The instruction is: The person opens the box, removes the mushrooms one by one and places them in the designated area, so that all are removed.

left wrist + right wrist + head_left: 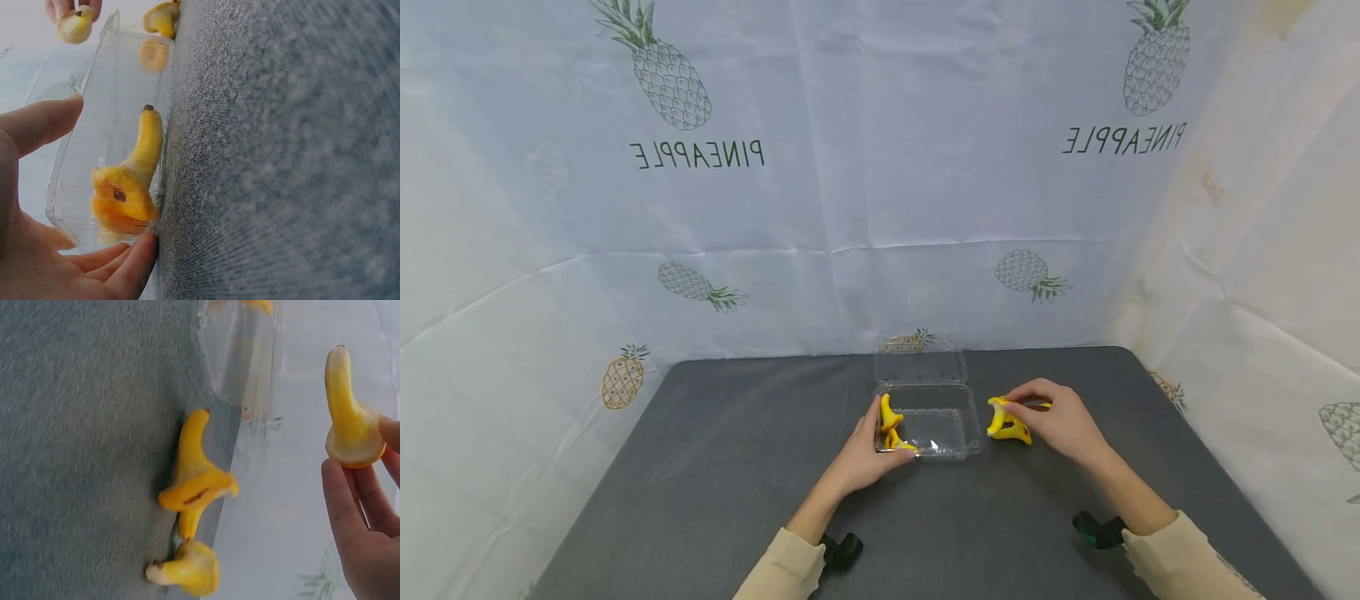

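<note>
Some yellow mushrooms (889, 414) lie in the left end of a clear box (940, 427) on the dark counter (737, 467), its lid (921, 367) open at the far side. The left hand (859, 457) has its fingers and thumb clamped around the box's left end. To the right, the right hand (1063, 421) pinches another mushroom (342, 412) above the counter, near loose mushrooms (194, 469) lying there.

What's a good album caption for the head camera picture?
Left hand holds an open clear box with yellow pieces inside; right hand pinches another yellow piece beside it.
</note>
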Action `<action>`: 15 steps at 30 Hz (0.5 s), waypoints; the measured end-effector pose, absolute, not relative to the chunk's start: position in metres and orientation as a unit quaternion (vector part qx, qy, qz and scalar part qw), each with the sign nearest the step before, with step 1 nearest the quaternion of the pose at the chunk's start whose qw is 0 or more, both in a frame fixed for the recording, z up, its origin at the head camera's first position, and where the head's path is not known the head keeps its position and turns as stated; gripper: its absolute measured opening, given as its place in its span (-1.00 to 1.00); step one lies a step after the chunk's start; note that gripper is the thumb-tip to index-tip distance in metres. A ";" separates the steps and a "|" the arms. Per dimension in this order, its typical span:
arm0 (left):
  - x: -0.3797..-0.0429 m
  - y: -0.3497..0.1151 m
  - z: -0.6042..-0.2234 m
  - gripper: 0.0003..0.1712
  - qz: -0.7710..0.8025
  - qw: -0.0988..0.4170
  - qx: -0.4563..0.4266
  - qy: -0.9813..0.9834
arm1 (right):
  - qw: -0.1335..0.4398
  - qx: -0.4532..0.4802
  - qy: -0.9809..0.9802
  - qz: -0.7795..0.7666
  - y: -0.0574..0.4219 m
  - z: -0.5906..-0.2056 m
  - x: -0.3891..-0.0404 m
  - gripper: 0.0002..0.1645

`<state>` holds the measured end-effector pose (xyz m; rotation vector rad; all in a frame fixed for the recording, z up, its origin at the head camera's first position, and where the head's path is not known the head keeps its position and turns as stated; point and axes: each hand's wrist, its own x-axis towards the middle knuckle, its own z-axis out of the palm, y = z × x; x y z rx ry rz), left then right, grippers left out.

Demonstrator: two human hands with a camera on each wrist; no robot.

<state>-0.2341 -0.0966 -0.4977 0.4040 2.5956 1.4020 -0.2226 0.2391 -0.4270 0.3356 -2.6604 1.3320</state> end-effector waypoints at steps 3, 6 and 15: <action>-0.234 -0.097 -0.498 0.29 0.470 0.082 0.135 0.869 | 0.077 0.112 -0.890 0.436 0.246 -0.427 -0.221 -0.75; -0.235 -0.097 -0.499 0.30 0.470 0.082 0.136 0.868 | 0.075 0.112 -0.888 0.439 0.254 -0.429 -0.219 -0.75; -0.234 -0.096 -0.499 0.29 0.475 0.084 0.130 0.866 | 0.082 0.108 -0.891 0.433 0.274 -0.438 -0.217 -0.76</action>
